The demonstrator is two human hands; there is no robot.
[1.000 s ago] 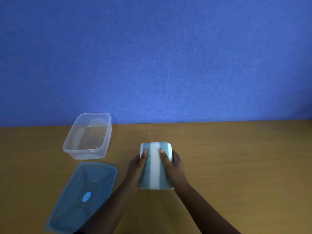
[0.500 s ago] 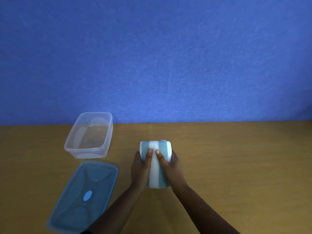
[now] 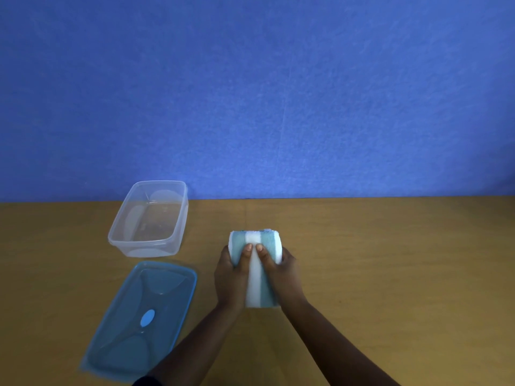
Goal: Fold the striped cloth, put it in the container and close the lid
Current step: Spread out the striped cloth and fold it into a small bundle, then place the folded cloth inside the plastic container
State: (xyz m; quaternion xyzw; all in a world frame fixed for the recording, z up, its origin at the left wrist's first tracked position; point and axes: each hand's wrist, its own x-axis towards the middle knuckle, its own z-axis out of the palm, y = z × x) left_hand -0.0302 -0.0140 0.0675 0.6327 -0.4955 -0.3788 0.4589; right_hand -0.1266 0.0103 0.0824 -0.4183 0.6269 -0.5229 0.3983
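The striped cloth (image 3: pixel 255 277), teal and white, is folded into a thick small bundle at the middle of the wooden table (image 3: pixel 390 274). My left hand (image 3: pixel 230 277) grips its left side and my right hand (image 3: pixel 281 274) grips its right side; both thumbs lie on top, nearly touching over the white stripe. The clear plastic container (image 3: pixel 149 218) stands open and empty to the far left. Its blue translucent lid (image 3: pixel 142 319) lies flat on the table in front of the container, left of my left forearm.
A blue wall (image 3: pixel 250 93) rises straight behind the table's far edge. Bare tabletop stretches to the right of the cloth.
Both thumbs have slid toward each other across the top of the cloth, and my hands have closed tighter round the bundle. Container and lid have not moved.
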